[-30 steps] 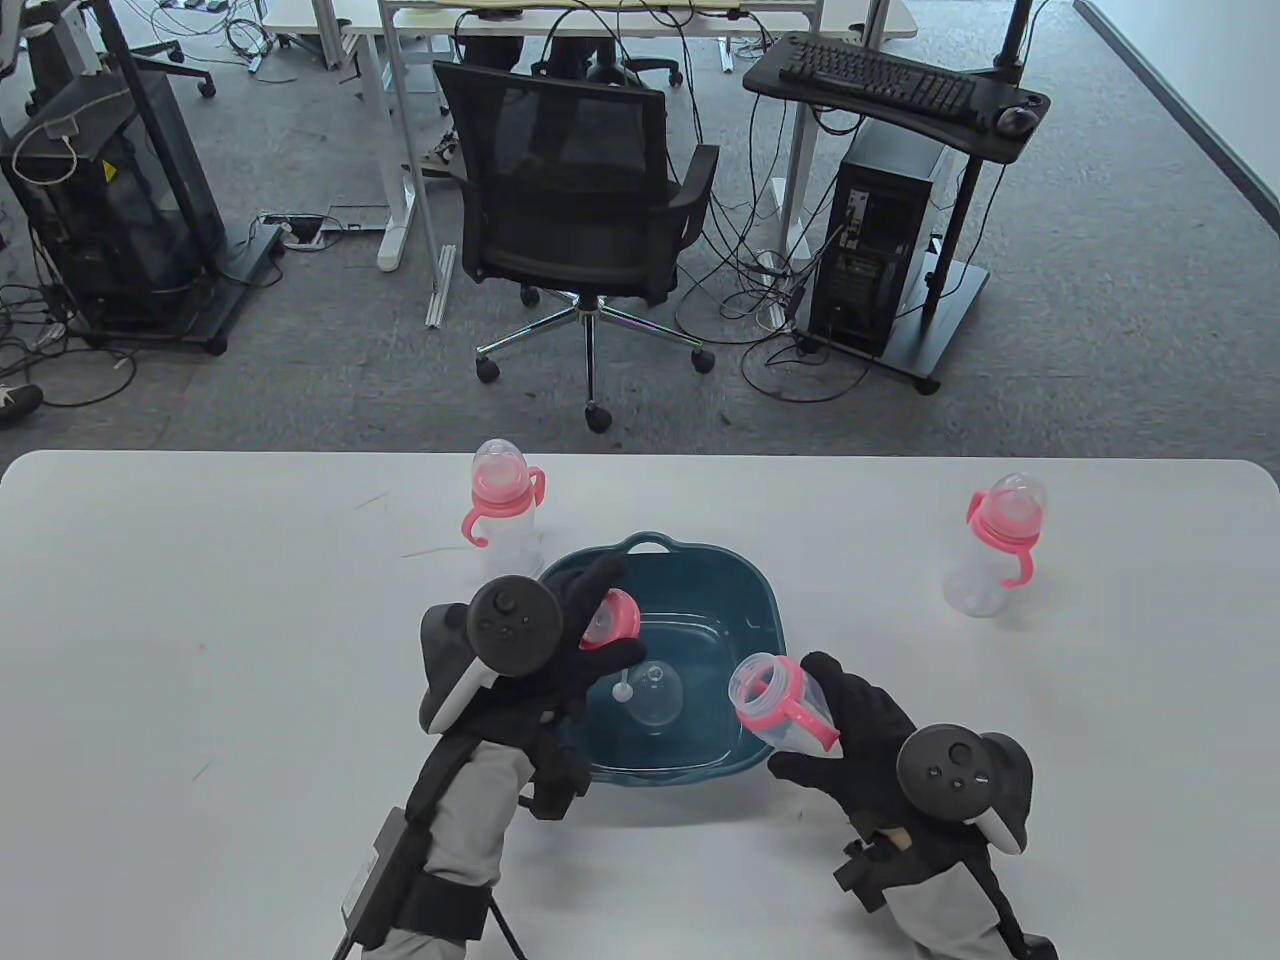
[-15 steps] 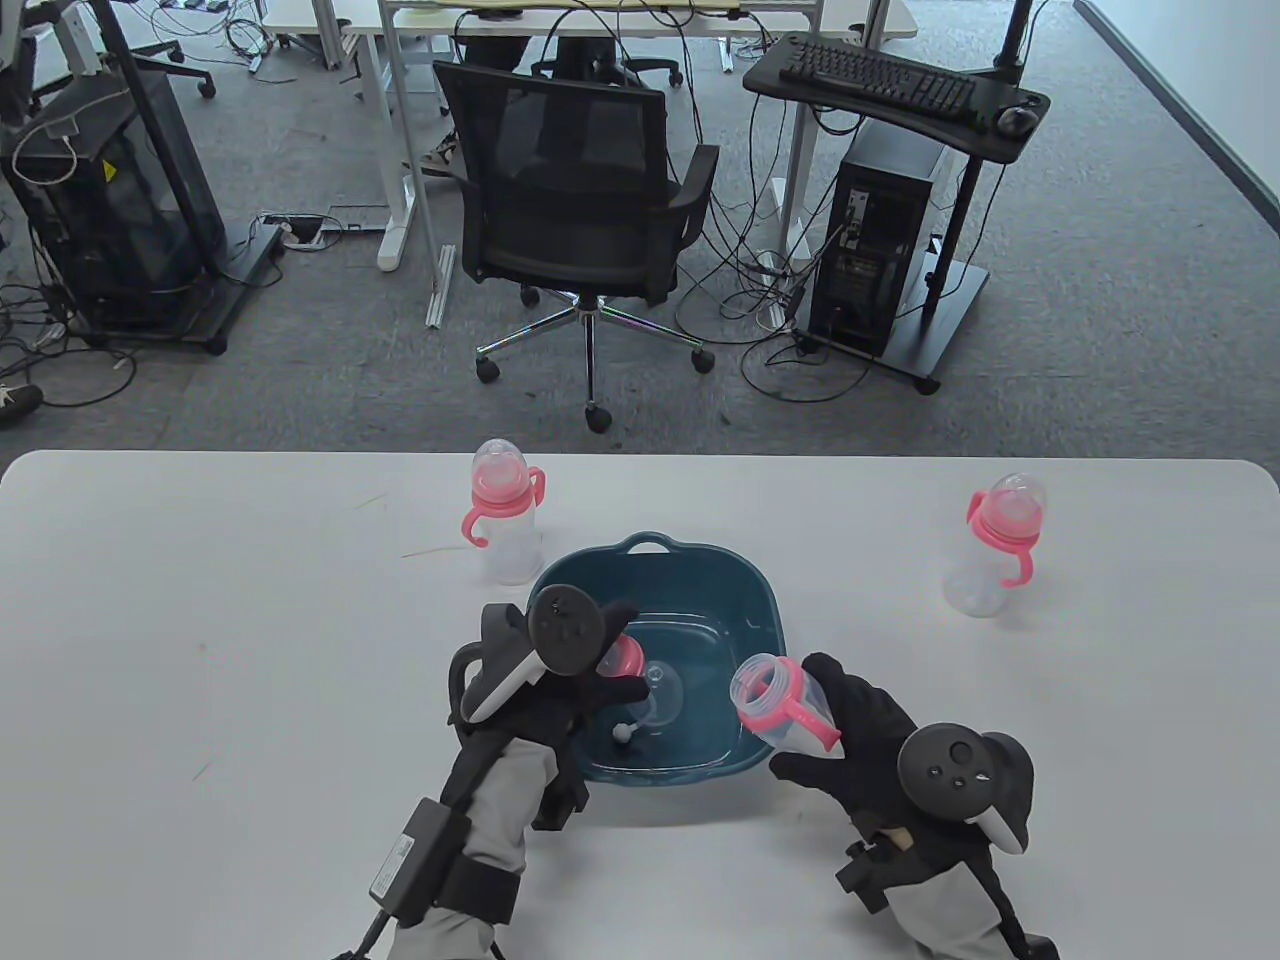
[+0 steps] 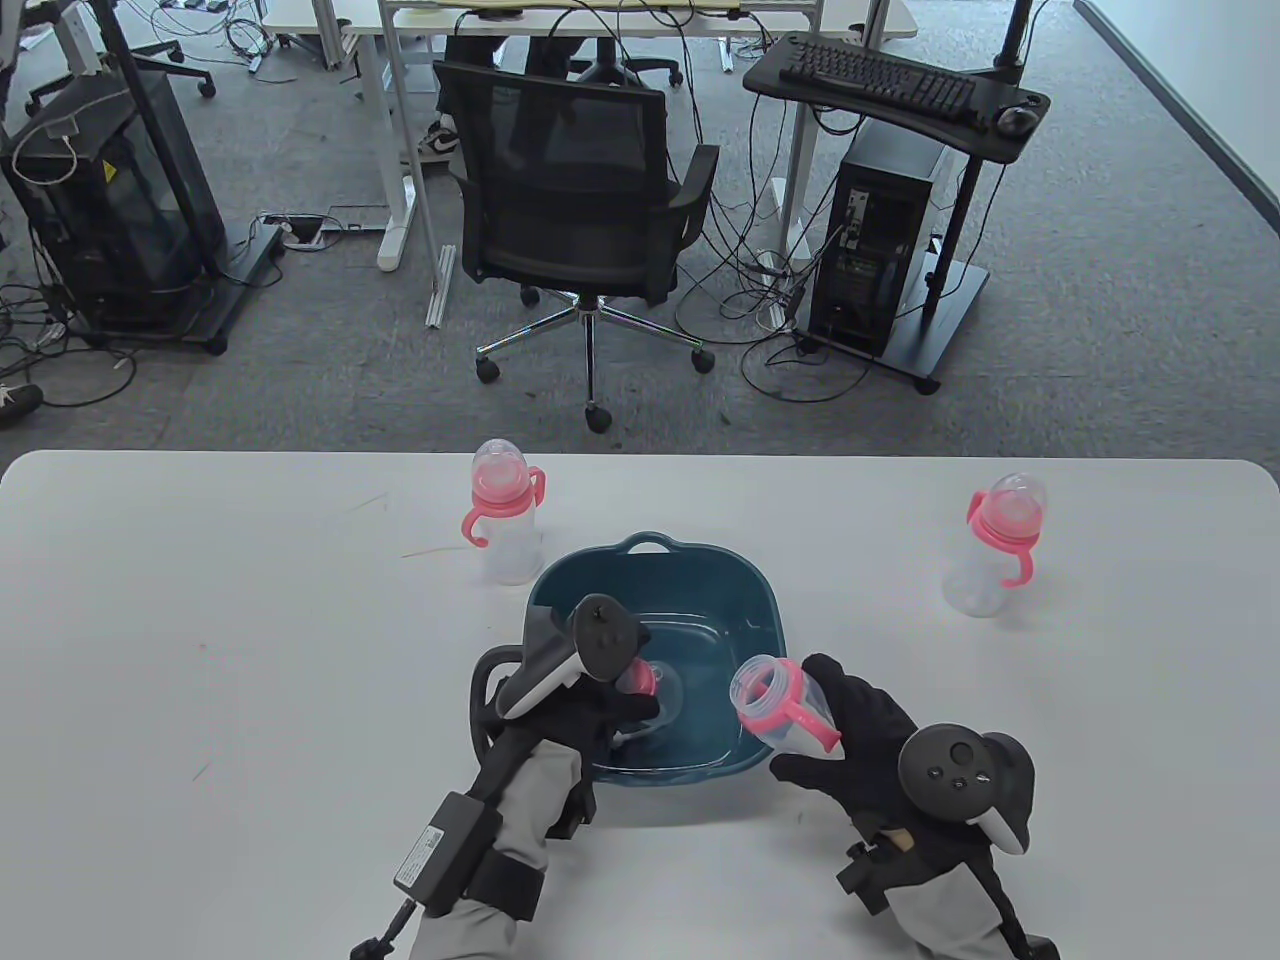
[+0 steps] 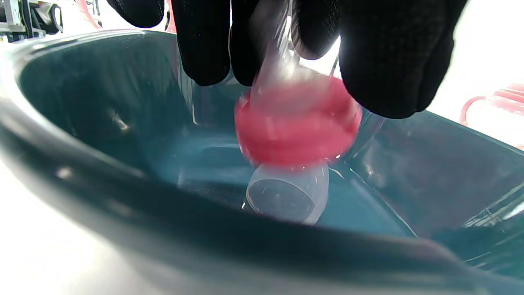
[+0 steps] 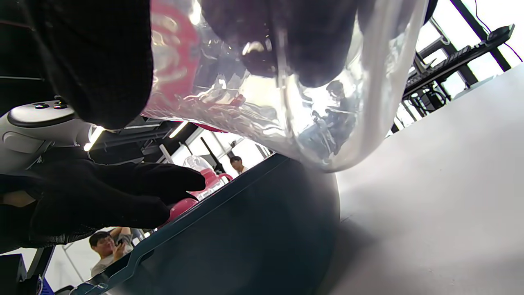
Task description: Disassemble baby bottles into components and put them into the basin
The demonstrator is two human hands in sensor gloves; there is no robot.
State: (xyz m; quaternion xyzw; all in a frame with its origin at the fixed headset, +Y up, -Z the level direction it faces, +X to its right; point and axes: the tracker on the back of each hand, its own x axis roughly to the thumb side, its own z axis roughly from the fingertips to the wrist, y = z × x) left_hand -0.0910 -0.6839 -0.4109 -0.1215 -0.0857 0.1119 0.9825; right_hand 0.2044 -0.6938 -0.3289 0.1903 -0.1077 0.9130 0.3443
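A teal basin (image 3: 765, 600) stands in the middle of the white table. My left hand (image 3: 632, 698) reaches down inside it and pinches a pink screw collar with its clear nipple (image 3: 637, 679). In the left wrist view the collar (image 4: 299, 127) hangs blurred under my fingertips (image 4: 393, 61), just above a clear cap (image 4: 286, 196) on the basin floor. My right hand (image 3: 835, 725) grips the open clear bottle body with its pink handle ring (image 3: 775, 705), tilted, beside the basin's right front corner. In the right wrist view that body (image 5: 286, 102) fills the top.
Two assembled bottles with pink handles stand on the table: one (image 3: 503, 510) just behind the basin's left corner, one (image 3: 995, 545) at the far right. The basin's dark outer wall (image 5: 245, 237) is close to my right hand. An office chair stands beyond the table.
My left hand has come down from the basin's left rim into the basin with the pink collar. The right hand and its bottle body have stayed still.
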